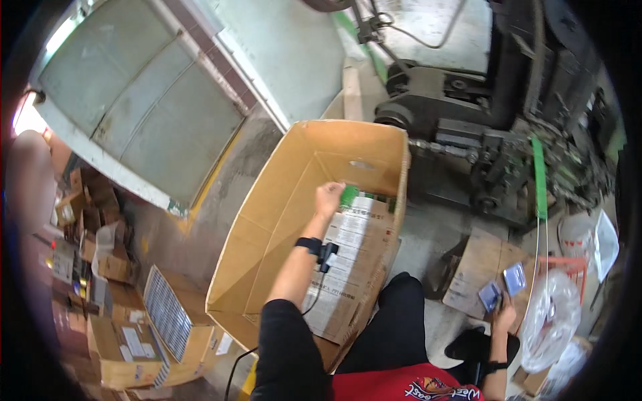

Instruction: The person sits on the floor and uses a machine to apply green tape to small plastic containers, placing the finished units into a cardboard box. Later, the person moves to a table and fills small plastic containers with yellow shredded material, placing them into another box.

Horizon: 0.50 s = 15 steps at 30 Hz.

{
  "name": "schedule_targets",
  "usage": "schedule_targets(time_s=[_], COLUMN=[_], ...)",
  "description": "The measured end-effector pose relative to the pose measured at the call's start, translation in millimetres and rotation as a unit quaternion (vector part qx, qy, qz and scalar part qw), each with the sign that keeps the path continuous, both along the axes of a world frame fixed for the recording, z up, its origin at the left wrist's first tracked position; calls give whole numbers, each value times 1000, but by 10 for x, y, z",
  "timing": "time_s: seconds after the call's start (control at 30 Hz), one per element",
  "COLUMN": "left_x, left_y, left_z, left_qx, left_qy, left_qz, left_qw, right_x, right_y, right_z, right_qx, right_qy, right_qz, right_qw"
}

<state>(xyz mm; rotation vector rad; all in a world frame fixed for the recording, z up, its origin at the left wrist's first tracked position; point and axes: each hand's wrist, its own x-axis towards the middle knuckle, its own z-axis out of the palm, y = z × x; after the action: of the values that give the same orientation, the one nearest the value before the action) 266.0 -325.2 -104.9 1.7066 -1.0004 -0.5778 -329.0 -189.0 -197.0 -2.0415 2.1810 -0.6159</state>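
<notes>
My left hand point(328, 198) reaches into a tall open cardboard box point(257, 230), its fingers closed on a small green piece point(348, 195). Just beyond, more green pieces point(381, 200) lie in a row at the box's far end. Under my left forearm, flat printed cardboard point(361, 250) covers much of the box's inside. Down at the right, my right hand point(505, 315) is closed at the lower ends of two small blue-purple flat packs, one upper point(515, 279) and one lower point(490, 296). Its fingertips are too small to make out clearly.
A dark machine point(461, 127) with a green strap stands beyond the box at right. Brown cardboard point(471, 267) and a clear plastic bag point(552, 321) are near my right hand. Several cartons point(124, 354) are stacked at left. A cable point(234, 367) runs by my left arm.
</notes>
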Motion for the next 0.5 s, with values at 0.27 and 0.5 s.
schedule_targets(time_s=[0.27,0.5], left_x=[-203,-643], left_y=[-581,-882], left_z=[-2216,-2205], left_qx=[99,117], left_qy=[46,-44], left_qz=[82,122], left_qw=[991,985], right_x=[-195,176], right_y=[-19,-71], right_z=[-105,197], right_qx=[85,-30], right_qy=[82,51], right_qz=[-37,29], right_qw=[992,998])
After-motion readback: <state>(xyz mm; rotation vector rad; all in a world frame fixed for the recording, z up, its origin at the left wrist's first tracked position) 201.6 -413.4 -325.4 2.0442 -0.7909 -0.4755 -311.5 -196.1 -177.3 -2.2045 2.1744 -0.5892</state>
